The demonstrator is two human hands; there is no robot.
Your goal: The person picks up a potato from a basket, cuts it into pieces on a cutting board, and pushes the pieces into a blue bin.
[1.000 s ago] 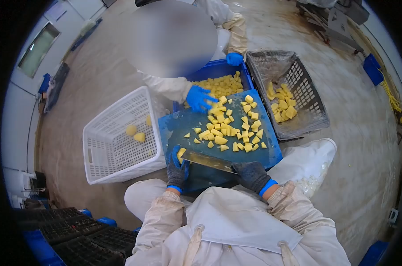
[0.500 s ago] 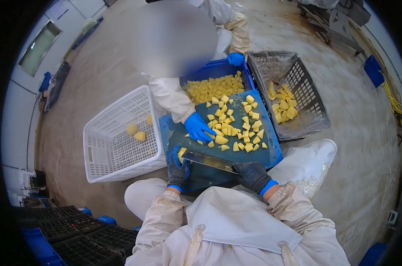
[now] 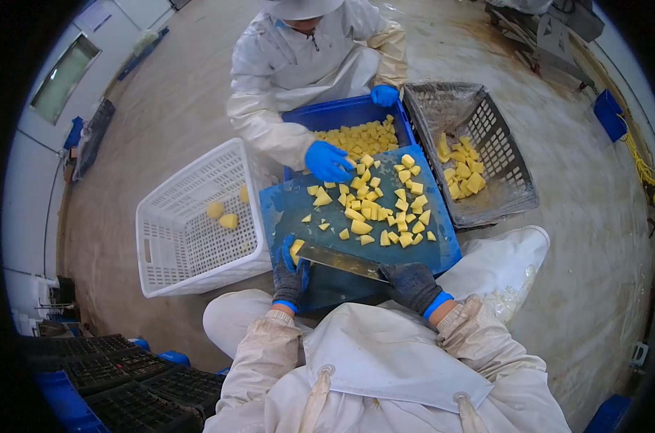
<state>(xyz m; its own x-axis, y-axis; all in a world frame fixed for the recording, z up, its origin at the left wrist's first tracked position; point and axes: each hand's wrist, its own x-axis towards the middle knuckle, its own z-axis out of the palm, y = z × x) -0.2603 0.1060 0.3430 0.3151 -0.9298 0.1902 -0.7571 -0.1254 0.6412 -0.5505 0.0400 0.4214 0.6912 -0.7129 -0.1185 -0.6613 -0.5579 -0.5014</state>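
My left hand [image 3: 289, 278], in a dark glove, is closed around a piece of peeled potato [image 3: 296, 250] at the near left of the blue cutting board [image 3: 298, 209]. Wrapped round the handle of a wide-bladed knife [image 3: 342, 260] is my gloved right hand [image 3: 414, 285]. The blade points left, its tip close to the held potato. Many cut potato chunks [image 3: 370, 209] lie scattered over the board's middle and right. A co-worker's blue-gloved hand [image 3: 328, 161] hovers at the board's far left edge, near some chunks.
Behind the board stands a blue bin [image 3: 320, 113] of potato chunks. A white basket [image 3: 190, 278] with several whole potatoes is at left; a dark crate [image 3: 486, 209] with potato pieces is at right. The co-worker [image 3: 306, 65] sits opposite. Black crates [image 3: 140, 393] lie at lower left.
The co-worker's blue-gloved hand has drawn back from the board's near left to its far edge, and some chunks there have shifted away from me. My hands and the knife have barely moved.
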